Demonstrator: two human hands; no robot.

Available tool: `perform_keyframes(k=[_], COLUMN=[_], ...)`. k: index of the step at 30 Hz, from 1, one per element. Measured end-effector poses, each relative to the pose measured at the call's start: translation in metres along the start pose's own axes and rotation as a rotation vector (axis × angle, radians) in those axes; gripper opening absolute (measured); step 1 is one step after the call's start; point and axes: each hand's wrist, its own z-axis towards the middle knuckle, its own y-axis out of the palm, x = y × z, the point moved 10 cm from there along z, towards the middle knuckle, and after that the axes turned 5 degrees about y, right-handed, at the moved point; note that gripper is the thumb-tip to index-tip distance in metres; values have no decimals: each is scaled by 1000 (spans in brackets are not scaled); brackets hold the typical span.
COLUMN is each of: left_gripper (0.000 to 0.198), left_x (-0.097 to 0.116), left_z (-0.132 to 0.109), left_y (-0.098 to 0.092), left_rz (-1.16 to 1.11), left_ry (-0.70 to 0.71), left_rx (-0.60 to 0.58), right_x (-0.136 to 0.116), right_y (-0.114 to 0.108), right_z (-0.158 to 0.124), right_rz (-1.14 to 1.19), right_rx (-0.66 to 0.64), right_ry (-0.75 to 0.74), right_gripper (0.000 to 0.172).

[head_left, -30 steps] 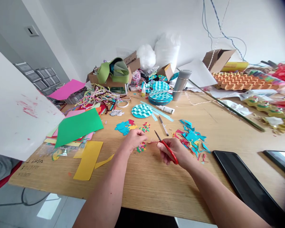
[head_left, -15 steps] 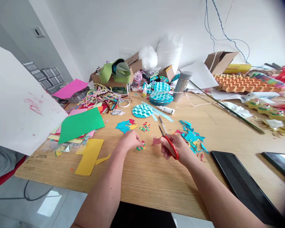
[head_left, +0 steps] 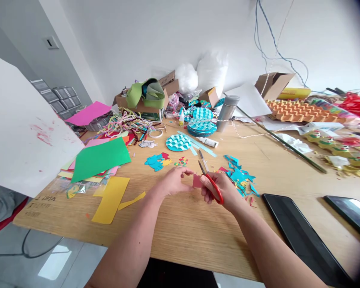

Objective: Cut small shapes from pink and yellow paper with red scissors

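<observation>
Wooden tabletop (head_left: 195,236) littered with paper scraps (head_left: 240,175). Pinches pink paper piece (head_left: 197,181) in left hand (head_left: 173,182); grips red-handled scissors (head_left: 212,186) in right hand (head_left: 225,192) (blades beside the piece).

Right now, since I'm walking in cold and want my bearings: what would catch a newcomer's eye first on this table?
At the centre, the right hand grips red-handled scissors while the left hand pinches a small pink paper piece. Left of them lies a big green sheet. Beyond are teal wave-patterned discs, and a long orange folded strip lies at the table's far right.
</observation>
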Motion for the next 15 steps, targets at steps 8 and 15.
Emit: perform_keyframes(k=[8, 15], left_gripper=[44, 33], left_x=[-12, -17], left_z=[5, 3], left_y=[20, -23], left_rz=[0, -107], left_ry=[-94, -49], left_rx=[120, 468], right_x=[3, -24], right_y=[6, -49], right_z=[2, -6], right_rz=[4, -97], right_rx=[-45, 290], right_ry=[-28, -223], right_gripper=[47, 44])
